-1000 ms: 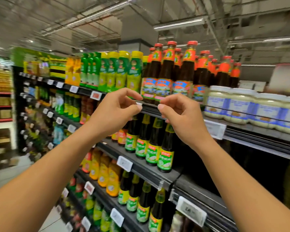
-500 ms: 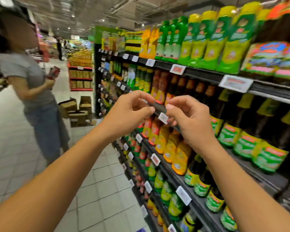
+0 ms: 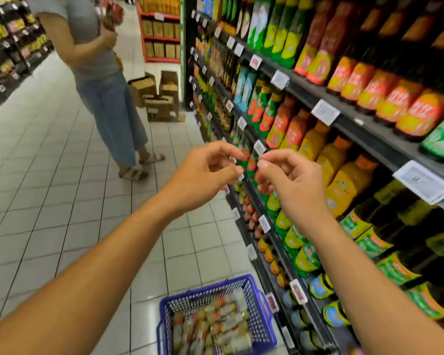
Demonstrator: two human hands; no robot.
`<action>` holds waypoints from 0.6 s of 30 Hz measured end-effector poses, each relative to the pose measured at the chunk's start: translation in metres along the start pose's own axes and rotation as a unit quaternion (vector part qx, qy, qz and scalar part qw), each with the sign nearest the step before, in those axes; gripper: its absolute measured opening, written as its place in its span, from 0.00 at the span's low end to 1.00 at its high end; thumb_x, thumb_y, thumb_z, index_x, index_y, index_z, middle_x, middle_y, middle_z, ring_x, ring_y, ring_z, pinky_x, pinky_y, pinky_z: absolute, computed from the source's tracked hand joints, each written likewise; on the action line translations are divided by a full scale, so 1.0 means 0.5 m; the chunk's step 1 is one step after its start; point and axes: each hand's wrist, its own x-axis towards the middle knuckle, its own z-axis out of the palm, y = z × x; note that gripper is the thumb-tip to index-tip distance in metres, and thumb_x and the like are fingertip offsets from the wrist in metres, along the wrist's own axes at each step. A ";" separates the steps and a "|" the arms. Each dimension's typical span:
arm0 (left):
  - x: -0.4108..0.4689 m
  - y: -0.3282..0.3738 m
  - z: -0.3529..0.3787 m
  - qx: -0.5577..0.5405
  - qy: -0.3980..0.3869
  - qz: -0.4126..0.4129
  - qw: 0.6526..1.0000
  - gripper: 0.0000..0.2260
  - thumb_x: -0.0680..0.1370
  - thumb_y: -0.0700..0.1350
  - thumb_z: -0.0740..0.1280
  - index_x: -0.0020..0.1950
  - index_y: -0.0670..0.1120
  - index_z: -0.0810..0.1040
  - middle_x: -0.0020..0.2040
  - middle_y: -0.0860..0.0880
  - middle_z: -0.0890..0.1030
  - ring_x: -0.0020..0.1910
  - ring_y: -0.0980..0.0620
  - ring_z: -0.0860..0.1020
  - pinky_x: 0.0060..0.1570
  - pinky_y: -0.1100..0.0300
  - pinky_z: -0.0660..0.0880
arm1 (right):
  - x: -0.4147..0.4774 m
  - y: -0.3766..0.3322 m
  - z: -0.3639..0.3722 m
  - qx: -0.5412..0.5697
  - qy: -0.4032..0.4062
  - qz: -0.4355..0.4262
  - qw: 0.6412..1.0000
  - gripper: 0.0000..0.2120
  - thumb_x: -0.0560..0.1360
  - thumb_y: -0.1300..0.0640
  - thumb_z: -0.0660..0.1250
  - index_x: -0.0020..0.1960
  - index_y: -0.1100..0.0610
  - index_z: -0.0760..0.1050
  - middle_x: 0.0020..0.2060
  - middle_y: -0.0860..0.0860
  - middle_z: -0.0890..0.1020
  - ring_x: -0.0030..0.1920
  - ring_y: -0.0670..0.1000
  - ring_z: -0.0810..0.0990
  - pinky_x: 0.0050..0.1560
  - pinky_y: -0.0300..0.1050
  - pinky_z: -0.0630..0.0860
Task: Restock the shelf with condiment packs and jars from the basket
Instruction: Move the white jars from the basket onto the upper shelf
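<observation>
Down by the person's feet a blue mesh basket (image 3: pixel 206 294) sits on the pale tiled floor (image 3: pixel 62 180), just beside the foot of the shelf (image 3: pixel 364 130), and it is packed with clear condiment packs (image 3: pixel 210 326) showing red and green inside; any print on them is too blurred to read. Both bare forearms reach forward above it. The left hand (image 3: pixel 205 172) and right hand (image 3: pixel 290 180) are raised side by side, fingertips nearly meeting, each loosely curled and gripping nothing I can see. Right behind them the black shelf runs along the right in tiers, with white price tags (image 3: pixel 423 181) clipped to the edges, their figures illegible. Dark bottles with orange-red labels (image 3: pixel 397 98) fill an upper tier, yellow bottles (image 3: pixel 344 180) stand below them, and green-and-yellow labelled bottles (image 3: pixel 301 242) lower still; the lettering is smeared, so no brand can be made out. Further up the aisle another person (image 3: pixel 100 73) in a grey top and blue bottoms stands holding something red. Beyond them opened cardboard boxes (image 3: pixel 157 98) sit on the floor, and a red rack (image 3: pixel 159 29) of tan cartons closes the aisle.
</observation>
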 end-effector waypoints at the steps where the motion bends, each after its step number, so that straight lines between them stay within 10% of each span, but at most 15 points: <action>1: -0.006 -0.031 0.006 -0.006 0.001 -0.016 1.000 0.07 0.78 0.36 0.69 0.53 0.45 0.79 0.40 0.43 0.80 0.39 0.49 0.79 0.39 0.61 0.77 | -0.007 0.029 0.005 0.001 -0.003 0.016 1.000 0.07 0.77 0.69 0.68 0.44 0.58 0.78 0.29 0.47 0.81 0.28 0.45 0.78 0.31 0.37 0.74; 18: -0.135 -0.535 0.149 -0.017 0.010 -0.273 0.962 0.08 0.79 0.41 0.68 0.52 0.53 0.79 0.47 0.42 0.84 0.41 0.51 0.84 0.41 0.62 0.80 | -0.203 0.522 0.033 0.008 -0.052 0.293 0.955 0.06 0.78 0.65 0.68 0.43 0.58 0.78 0.29 0.50 0.81 0.27 0.46 0.77 0.31 0.39 0.76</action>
